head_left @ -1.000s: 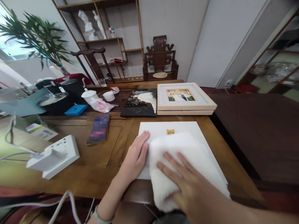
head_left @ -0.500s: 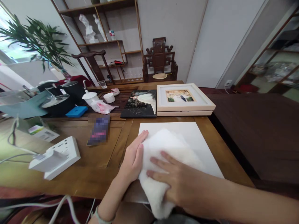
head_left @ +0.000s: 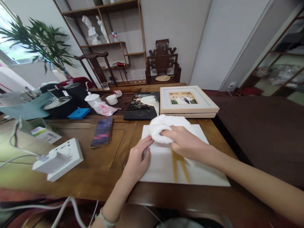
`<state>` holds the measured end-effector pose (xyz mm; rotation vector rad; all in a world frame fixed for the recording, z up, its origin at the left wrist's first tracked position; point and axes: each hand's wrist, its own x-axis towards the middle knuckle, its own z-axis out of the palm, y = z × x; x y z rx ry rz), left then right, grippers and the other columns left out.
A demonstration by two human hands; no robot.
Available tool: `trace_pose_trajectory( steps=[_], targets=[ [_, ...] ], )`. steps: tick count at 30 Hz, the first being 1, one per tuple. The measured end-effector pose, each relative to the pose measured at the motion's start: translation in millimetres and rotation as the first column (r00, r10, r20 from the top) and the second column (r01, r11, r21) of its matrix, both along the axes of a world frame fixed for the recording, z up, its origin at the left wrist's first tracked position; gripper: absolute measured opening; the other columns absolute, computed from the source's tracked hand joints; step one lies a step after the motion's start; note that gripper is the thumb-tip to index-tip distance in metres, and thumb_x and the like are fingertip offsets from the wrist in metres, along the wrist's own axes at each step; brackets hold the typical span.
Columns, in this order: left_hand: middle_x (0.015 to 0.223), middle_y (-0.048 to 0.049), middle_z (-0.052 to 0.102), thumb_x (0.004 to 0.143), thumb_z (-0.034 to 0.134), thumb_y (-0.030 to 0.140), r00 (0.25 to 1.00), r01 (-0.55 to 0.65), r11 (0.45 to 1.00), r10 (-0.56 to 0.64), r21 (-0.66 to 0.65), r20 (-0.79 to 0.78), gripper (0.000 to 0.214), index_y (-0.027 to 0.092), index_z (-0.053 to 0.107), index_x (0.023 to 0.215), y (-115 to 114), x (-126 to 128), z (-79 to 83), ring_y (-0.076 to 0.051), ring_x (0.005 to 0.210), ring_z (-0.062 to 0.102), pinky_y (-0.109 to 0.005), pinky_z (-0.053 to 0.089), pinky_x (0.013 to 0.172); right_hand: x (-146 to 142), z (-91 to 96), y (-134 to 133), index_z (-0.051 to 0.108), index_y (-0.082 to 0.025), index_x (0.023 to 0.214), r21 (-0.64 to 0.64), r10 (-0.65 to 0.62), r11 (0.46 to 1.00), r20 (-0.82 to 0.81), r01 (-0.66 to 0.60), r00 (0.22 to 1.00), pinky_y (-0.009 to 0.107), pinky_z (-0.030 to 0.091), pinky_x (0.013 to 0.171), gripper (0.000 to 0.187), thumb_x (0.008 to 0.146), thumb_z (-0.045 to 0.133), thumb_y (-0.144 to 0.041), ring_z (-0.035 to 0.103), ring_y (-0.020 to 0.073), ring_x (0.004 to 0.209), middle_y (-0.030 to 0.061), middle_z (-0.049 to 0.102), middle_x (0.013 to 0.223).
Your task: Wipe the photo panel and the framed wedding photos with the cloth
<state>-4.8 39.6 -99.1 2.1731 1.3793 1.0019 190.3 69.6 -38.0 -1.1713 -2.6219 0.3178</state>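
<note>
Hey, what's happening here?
Someone at a wooden table has a white cloth bunched in the right hand, over the far part of a white board. The left hand rests at the board's left edge. A yellowish forked piece shows on the board, and a framed picture lies beyond it.

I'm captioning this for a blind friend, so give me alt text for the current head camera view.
A person's right hand holds a white cloth over the far part of a white board, while the left hand rests along its left edge. Behind, a dark picture and pale photo frame lie on a wooden table.
</note>
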Motion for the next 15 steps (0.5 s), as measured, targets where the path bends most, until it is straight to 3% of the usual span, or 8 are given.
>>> trace_pose_trajectory(
  steps=[4, 7, 12, 15],
  targets=[
    [0.101, -0.008, 0.071, 0.084, 0.043, 0.011, 0.999, -0.033, 0.999, 0.033, -0.005, -0.017, 0.03, 0.018, 0.067, 0.1, -2, 1, 2.5, -0.022, 0.094, 0.066, -0.034, 0.052, 0.085, -36, -1.6, 19, 0.062, -0.015, 0.106, 0.132, 0.129, 0.981, 0.109, -0.143, 0.986, 0.039, 0.033, 0.097, 0.045, 0.07, 0.04, 0.002, 0.046, 0.0272, 0.118, 0.0116, 0.06, 0.118],
    [0.093, -0.0076, 0.072, 0.084, 0.043, 0.011, 0.998, -0.063, 0.998, 0.062, -0.03, -0.034, 0.027, 0.017, 0.068, 0.093, -2, 1, 2.8, -0.021, 0.089, 0.067, -0.032, 0.053, 0.079, -45, -5.9, 23, 0.063, -0.015, 0.101, 0.108, 0.13, 0.983, 0.183, -0.151, 0.975, 0.037, 0.038, 0.087, 0.039, 0.072, 0.043, 0.0, 0.054, 0.0274, 0.105, 0.0119, 0.063, 0.107],
    [0.119, -0.0109, 0.066, 0.085, 0.043, 0.012, 1.0, -0.015, 1.0, 0.015, 0.009, -0.005, 0.032, 0.015, 0.066, 0.108, 1, 0, -0.3, -0.023, 0.113, 0.06, -0.038, 0.046, 0.099, -14, -1.3, 18, 0.063, -0.014, 0.093, 0.067, 0.004, 0.998, 0.244, -0.021, 0.97, 0.032, 0.038, 0.063, 0.036, 0.068, 0.042, 0.001, 0.059, 0.0266, 0.08, 0.0132, 0.064, 0.087],
    [0.123, -0.0132, 0.063, 0.086, 0.043, 0.015, 1.0, -0.01, 1.0, 0.01, 0.027, -0.004, 0.033, 0.012, 0.066, 0.109, 2, -1, -3.4, -0.023, 0.12, 0.055, -0.042, 0.04, 0.105, 19, 0.1, 12, 0.062, -0.015, 0.097, 0.05, -0.084, 0.996, 0.266, 0.073, 0.96, 0.03, 0.037, 0.059, 0.041, 0.067, 0.039, 0.002, 0.058, 0.0252, 0.074, 0.0113, 0.063, 0.083]
  ],
)
